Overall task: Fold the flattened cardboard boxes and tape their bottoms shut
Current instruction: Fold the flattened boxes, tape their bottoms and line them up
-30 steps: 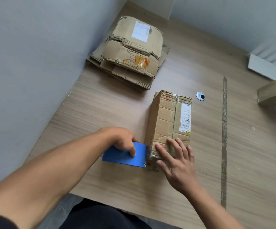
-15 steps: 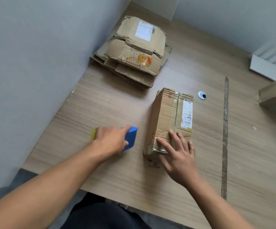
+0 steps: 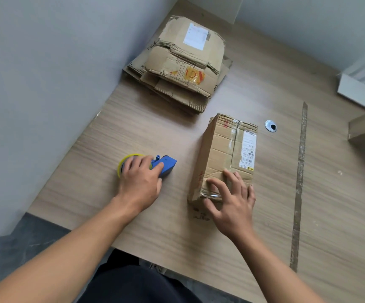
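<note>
Wood table [image 3: 264,215] | box [image 3: 223,154] — barcode label [image 3: 248,149], print illegible | left grip [image 3: 141,182] holds dispenser [image 3: 166,165]

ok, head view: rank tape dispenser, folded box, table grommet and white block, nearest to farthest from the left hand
1. tape dispenser: gripped under the left hand.
2. folded box: to its right, under the right hand.
3. grommet: past the box, farther right.
4. white block: far right, by the wall.

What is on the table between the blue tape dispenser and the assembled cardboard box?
Nothing: in the head view, only bare wooden table separates the tape dispenser from the cardboard box.
</note>
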`<state>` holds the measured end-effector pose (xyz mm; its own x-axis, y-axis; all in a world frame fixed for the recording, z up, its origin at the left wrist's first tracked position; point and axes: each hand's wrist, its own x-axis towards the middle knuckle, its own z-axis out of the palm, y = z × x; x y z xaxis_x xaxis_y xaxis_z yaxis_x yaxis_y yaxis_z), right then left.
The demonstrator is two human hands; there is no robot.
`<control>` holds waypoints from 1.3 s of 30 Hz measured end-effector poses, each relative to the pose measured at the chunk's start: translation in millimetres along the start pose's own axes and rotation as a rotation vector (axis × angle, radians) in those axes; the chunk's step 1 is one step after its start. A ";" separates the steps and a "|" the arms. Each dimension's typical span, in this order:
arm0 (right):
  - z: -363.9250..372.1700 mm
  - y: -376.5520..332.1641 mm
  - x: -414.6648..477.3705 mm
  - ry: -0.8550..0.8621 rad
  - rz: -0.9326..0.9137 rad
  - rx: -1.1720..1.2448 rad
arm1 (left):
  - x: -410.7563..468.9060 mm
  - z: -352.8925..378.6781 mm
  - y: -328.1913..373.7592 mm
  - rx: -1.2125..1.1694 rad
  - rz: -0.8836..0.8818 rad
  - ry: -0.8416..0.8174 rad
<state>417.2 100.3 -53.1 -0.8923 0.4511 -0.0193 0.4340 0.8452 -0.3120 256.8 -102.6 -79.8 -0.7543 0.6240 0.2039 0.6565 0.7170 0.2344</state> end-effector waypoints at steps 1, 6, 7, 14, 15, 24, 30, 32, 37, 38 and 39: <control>0.0 -1.5 0.3 -0.003 0.011 0.002 | 0.6 0.0 3.6 -0.122 0.055 0.083; 0.7 1.7 0.8 -0.012 0.007 -0.001 | -1.0 -3.6 55.0 -1.026 -0.190 -0.424; 0.3 2.7 1.1 -0.014 0.006 0.007 | -2.8 2.1 61.0 -1.078 -0.230 -0.435; -3.0 3.7 3.8 -0.027 0.022 0.077 | -5.6 12.0 67.4 -0.989 -0.198 -0.352; -3.7 3.0 4.2 -0.030 0.026 0.089 | -5.0 11.2 67.2 -0.987 -0.172 -0.352; -17.1 9.4 5.4 -0.122 -0.003 0.223 | 3.2 8.7 74.4 -0.878 -0.059 -0.328; -31.3 12.2 8.3 -0.205 -0.010 0.349 | 1.7 6.0 85.9 -0.752 -0.162 -0.311; -31.0 14.4 9.5 -0.136 0.020 0.490 | -2.1 4.6 91.4 -0.743 -0.219 -0.286; -31.3 20.7 6.5 0.212 0.346 1.078 | -6.6 -0.2 93.6 -0.721 -0.178 -0.300; -31.0 22.0 4.0 0.234 0.395 1.055 | -5.9 -1.0 91.1 -0.693 -0.149 -0.308; -30.6 22.0 1.2 0.218 0.434 0.975 | -4.6 -2.1 88.2 -0.670 -0.133 -0.312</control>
<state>429.6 128.2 -31.0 -0.6037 0.7786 -0.1712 0.3362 0.0539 -0.9403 318.2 -42.9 -58.0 -0.7270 0.6758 -0.1218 0.3443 0.5121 0.7869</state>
